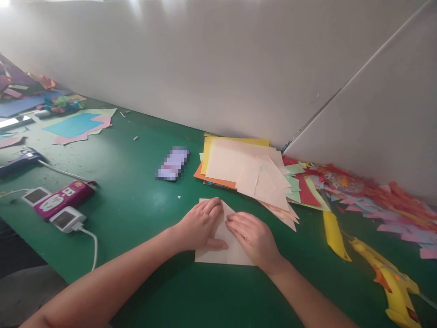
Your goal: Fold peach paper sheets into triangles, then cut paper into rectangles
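Note:
A pale cream sheet of paper [227, 256] lies on the green table, its upper right side slanting as if folded over. My left hand [203, 224] rests on the sheet's left part, fingers stretched toward the top corner and thumb apart, pointing right. At the slanted right edge, my right hand [254, 237] has its fingers pressed together on the paper, thumb side hidden beneath. The fingertips of both hands come close together near the top of the sheet. Just beyond, a stack of cream paper [239, 161] sits over yellow and orange sheets.
Right of me lie a yellow cutter [334, 237], a yellow glue gun [389, 278] and coloured paper scraps [382, 205]. A phone [173, 164] lies ahead. On the left are a purple power strip [64, 199] with white chargers and a blue sheet [73, 125]. A pale wall [205, 68] borders the back.

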`<state>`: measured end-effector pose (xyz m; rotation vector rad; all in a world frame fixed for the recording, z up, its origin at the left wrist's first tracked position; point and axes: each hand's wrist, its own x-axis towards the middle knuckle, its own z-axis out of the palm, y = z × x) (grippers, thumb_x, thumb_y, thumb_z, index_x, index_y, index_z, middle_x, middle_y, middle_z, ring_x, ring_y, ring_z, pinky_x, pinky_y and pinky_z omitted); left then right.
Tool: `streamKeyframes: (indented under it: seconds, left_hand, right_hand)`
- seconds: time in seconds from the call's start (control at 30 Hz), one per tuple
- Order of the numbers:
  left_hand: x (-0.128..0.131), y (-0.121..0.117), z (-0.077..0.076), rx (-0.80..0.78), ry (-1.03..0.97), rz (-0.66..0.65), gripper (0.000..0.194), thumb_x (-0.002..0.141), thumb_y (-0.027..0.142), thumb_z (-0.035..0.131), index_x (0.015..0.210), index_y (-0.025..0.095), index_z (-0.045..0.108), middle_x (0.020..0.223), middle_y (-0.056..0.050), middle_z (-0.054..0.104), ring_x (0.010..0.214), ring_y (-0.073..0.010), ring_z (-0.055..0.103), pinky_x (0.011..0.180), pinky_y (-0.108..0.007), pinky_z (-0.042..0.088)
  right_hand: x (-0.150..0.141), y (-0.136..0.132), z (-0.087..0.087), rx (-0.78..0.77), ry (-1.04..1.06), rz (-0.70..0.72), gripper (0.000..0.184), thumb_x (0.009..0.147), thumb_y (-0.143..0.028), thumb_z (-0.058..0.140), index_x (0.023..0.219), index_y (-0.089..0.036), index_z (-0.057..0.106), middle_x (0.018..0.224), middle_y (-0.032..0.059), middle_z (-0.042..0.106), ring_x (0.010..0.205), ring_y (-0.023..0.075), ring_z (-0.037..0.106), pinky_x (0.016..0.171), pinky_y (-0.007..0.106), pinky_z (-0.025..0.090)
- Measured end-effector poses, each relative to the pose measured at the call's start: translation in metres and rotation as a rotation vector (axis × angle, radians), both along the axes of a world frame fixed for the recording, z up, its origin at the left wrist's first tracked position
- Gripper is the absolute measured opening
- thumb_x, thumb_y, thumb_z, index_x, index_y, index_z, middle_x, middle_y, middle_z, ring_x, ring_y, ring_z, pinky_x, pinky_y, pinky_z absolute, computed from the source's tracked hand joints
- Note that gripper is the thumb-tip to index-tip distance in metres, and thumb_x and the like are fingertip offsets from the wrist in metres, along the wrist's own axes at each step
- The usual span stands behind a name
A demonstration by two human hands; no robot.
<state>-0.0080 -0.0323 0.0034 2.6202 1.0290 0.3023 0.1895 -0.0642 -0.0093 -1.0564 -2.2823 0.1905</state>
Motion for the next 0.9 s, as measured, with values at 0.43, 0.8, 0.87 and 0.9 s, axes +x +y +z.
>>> streamKeyframes:
  seconds: [0.43, 0.8, 0.87, 0.9]
  left_hand:
    - [-0.002, 0.0, -0.002, 0.024, -0.003, -0.03, 0.079, 0.071, 0.067, 0.058, 0.124, 0.012, 0.039, 0.132, -0.021, 0.045, 0.131, -0.0344, 0.035, 0.103, -0.047, 0.036]
    - [-0.002, 0.0, -0.003, 0.024, -0.038, -0.014, 0.076, 0.07, 0.067, 0.058, 0.121, 0.014, 0.041, 0.128, -0.019, 0.047, 0.125, -0.0343, 0.039, 0.101, -0.048, 0.037]
    - [-0.002, 0.001, -0.003, 0.025, -0.031, -0.018, 0.076, 0.07, 0.067, 0.058, 0.121, 0.013, 0.041, 0.128, -0.019, 0.047, 0.125, -0.0341, 0.039, 0.101, -0.048, 0.037]
    - [-0.002, 0.001, -0.003, 0.025, -0.027, -0.019, 0.077, 0.07, 0.067, 0.058, 0.121, 0.012, 0.041, 0.128, -0.019, 0.047, 0.125, -0.0341, 0.039, 0.102, -0.047, 0.036]
  right_hand:
    - [0.009, -0.004, 0.006, -0.039, -0.047, 0.069, 0.034, 0.09, -0.014, 0.047, 0.119, -0.022, 0.062, 0.113, 0.0049, 0.067, 0.106, 0.0216, 0.061, 0.091, 0.04, 0.054]
    - [0.01, -0.003, 0.006, -0.019, -0.086, 0.088, 0.034, 0.09, -0.014, 0.046, 0.119, -0.022, 0.062, 0.115, 0.0055, 0.066, 0.107, 0.0221, 0.061, 0.093, 0.041, 0.054]
    - [0.01, -0.003, 0.006, -0.014, -0.097, 0.09, 0.033, 0.09, -0.014, 0.046, 0.118, -0.021, 0.063, 0.115, 0.0059, 0.066, 0.108, 0.0219, 0.061, 0.093, 0.04, 0.053]
    - [0.01, -0.003, 0.007, -0.012, -0.101, 0.092, 0.033, 0.09, -0.013, 0.046, 0.118, -0.02, 0.063, 0.115, 0.006, 0.066, 0.108, 0.0218, 0.061, 0.093, 0.04, 0.053]
